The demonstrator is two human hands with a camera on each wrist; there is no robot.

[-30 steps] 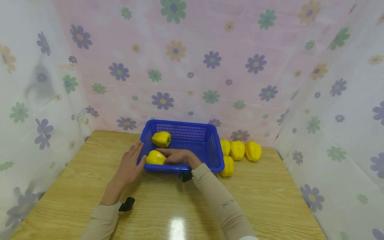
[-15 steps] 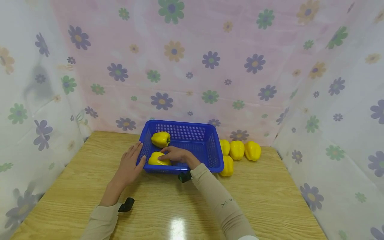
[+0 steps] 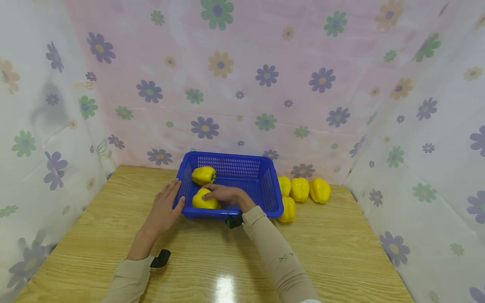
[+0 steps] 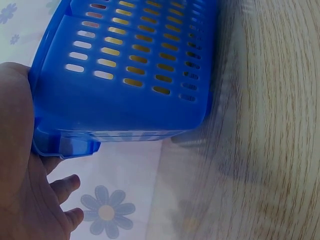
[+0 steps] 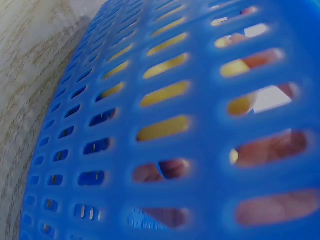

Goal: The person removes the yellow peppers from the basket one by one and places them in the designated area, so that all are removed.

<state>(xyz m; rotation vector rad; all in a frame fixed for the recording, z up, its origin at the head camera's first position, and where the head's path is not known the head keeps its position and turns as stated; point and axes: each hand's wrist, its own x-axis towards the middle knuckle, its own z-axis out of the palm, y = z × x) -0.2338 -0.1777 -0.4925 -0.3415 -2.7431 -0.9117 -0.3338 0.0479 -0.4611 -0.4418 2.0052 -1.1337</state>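
The blue plastic basket point(image 3: 250, 185) stands at the back of the wooden table. Inside it, at the front left, my right hand point(image 3: 230, 195) holds a yellow bell pepper point(image 3: 203, 202), thumb and fingers around its right side. A second yellow bell pepper point(image 3: 203, 175) lies on its side just behind. My left hand point(image 3: 163, 208) rests with extended fingers on the basket's left front corner. In the left wrist view this hand point(image 4: 25, 180) lies along the basket rim. Through the slots in the right wrist view, I see parts of the right hand and yellow pepper point(image 5: 165, 95).
Several more yellow bell peppers point(image 3: 299, 190) stand on the table point(image 3: 341, 244) close to the basket's right side. A flower-patterned cloth point(image 3: 242, 109) hangs right behind the basket and along both sides.
My right hand has taken a fuller hold of the front bell pepper, which has turned and shifted slightly right. My left hand has stayed on the basket corner.
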